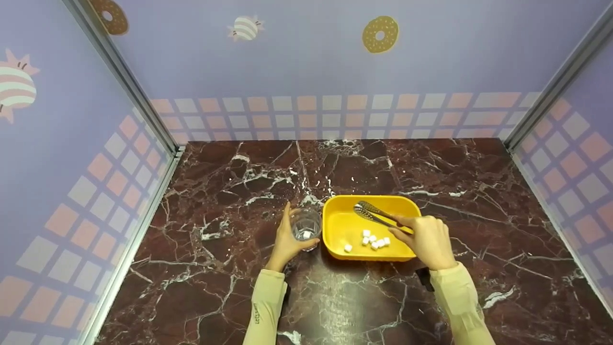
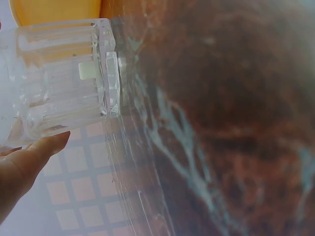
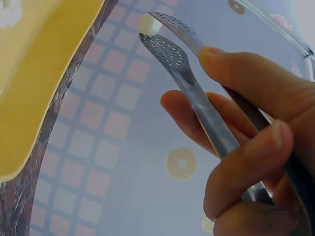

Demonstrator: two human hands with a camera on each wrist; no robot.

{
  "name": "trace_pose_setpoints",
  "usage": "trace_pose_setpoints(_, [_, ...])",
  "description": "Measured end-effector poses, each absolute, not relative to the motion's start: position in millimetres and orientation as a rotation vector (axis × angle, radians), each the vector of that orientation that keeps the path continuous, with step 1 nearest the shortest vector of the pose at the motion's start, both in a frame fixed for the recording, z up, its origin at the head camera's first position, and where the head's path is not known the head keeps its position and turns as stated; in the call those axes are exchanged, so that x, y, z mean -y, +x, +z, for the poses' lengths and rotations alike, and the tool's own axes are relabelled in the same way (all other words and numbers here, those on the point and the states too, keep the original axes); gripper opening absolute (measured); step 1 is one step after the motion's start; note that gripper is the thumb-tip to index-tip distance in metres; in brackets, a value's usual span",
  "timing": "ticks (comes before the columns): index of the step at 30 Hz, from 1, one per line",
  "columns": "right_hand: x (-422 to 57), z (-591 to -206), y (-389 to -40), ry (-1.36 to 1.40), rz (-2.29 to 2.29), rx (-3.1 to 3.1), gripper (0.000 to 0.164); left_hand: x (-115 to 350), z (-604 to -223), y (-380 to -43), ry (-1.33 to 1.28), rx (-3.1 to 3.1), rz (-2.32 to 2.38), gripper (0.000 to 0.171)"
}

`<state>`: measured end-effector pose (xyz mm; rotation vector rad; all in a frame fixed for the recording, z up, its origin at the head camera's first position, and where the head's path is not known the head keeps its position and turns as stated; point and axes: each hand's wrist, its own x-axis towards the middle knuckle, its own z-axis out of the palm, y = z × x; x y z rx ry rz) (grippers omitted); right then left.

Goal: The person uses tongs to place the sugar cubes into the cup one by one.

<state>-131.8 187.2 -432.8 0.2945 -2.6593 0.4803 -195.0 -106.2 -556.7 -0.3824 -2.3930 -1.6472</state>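
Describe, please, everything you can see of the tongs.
The tongs look like polished metal, with two slim arms ending in perforated, spoon-shaped tips. The right hand grips the arms. The tips are closed on a small white cube, seen in the right wrist view. In the head view the tongs are held above the yellow tray, tips pointing towards its far left corner.

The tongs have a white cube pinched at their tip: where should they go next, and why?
Probably left, over the glass. The tongs hold a cube above the yellow tray, the left hand steadies the glass, and one cube already lies inside it.
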Motion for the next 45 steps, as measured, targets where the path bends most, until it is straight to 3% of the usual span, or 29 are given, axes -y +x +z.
trace_pose_setpoints(45, [-124,-440,-158,0.530,0.563,2.698,0.026,107,-557,-194,-0.371,2.434,-1.572,0.117])
